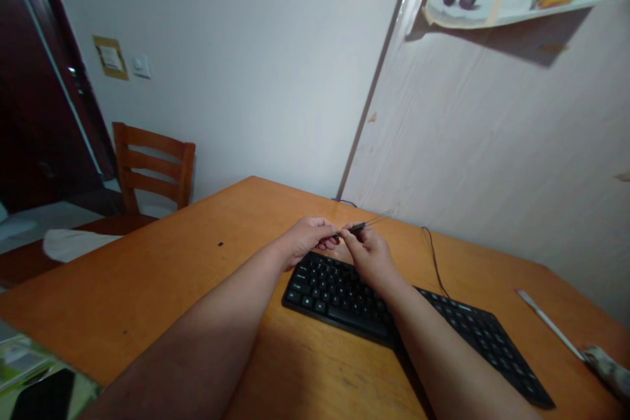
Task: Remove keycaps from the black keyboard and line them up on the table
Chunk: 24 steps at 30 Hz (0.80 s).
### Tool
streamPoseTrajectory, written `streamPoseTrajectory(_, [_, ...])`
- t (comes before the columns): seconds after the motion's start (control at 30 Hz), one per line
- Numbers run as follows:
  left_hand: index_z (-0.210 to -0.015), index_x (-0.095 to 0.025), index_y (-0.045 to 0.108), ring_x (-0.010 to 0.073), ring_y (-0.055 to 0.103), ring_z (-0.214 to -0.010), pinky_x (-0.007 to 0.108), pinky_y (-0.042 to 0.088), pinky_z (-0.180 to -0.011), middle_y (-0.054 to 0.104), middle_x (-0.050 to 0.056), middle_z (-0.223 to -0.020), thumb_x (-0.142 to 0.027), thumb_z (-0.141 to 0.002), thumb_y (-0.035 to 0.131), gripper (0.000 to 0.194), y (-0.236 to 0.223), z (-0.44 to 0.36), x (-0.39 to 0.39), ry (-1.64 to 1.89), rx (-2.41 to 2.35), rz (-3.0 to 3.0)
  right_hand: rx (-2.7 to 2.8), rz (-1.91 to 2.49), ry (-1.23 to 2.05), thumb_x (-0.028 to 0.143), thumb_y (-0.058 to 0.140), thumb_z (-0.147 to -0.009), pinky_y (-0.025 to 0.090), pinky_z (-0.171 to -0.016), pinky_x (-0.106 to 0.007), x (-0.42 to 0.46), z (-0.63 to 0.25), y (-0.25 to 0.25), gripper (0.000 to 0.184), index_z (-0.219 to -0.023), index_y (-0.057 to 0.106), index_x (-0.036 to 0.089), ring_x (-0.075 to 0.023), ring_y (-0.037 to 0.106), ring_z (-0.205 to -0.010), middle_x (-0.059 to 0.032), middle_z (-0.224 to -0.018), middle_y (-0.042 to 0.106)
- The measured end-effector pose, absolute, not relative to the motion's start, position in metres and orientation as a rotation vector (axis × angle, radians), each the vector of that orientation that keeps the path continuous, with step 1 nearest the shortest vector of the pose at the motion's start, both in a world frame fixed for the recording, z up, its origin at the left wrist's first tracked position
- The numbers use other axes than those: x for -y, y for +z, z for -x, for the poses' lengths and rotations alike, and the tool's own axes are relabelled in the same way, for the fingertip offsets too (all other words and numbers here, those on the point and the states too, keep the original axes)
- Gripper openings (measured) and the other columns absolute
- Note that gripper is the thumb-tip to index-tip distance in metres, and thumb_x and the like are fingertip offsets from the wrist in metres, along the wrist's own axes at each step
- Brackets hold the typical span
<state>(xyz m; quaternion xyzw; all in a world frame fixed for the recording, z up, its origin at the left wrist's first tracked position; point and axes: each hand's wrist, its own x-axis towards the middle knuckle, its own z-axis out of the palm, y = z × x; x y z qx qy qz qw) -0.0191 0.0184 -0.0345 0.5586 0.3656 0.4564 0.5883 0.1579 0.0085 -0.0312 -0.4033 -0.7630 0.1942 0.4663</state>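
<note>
Above the back edge of a black keyboard, both hands meet. My right hand is closed around the black handle of a wire keycap puller, whose thin wires point away to the right. My left hand is closed in a pinch by the near end of the handle, with a small dark piece at its fingertips, too small to make out clearly. A small black keycap lies apart on the table, left of my left hand. My right forearm hides the middle of the keyboard.
The wooden table meets the wall at the back. A black cable runs behind the keyboard. On the right lies a white-handled brush beside a crumpled cloth-like item. A wooden chair stands at the left.
</note>
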Motion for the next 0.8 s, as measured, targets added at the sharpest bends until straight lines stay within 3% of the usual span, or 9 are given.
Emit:
streamPoseTrajectory(0.33, [-0.081,-0.013,0.061,0.0085,0.060,-0.065,0.022,0.046,-0.069,0.068,0.005,-0.077,-0.026,-0.076,0.072,0.018,-0.0387,0.0229,-0.0249,1.139,-0.816,-1.138,1.722,0.968,0.587,0.047,0.060,-0.085,0.050,-0.078,-0.034,-0.0142,-0.1585,-0.0401,0.031,-0.096,0.064,0.019,-0.0214,0.064,-0.085,-0.0074,-0.092,0.069])
streamPoseTrajectory(0.63, [-0.084,-0.014,0.060,0.0089,0.062,-0.068,0.023,0.046,-0.071,0.070,0.007,-0.082,-0.027,-0.077,0.071,0.019,-0.0389,0.0248,-0.0238,1.108,-0.779,-1.104,1.612,1.043,0.637,0.044,0.063,-0.080,0.049,-0.065,-0.030,-0.0077,-0.1579,-0.0310,0.025,-0.084,0.058,0.020,-0.0186,0.061,-0.069,-0.0037,-0.075,0.066])
streamPoseTrajectory(0.8, [-0.087,-0.014,0.061,0.0098,0.063,-0.069,0.024,0.047,-0.072,0.070,0.006,-0.081,-0.029,-0.075,0.075,0.024,-0.0394,0.0239,-0.0238,1.094,-0.760,-1.091,1.611,0.984,0.764,0.048,0.054,-0.087,0.051,-0.065,-0.031,-0.0083,-0.1590,-0.0335,0.033,-0.099,0.060,0.019,-0.0183,0.064,-0.068,-0.0059,-0.076,0.069])
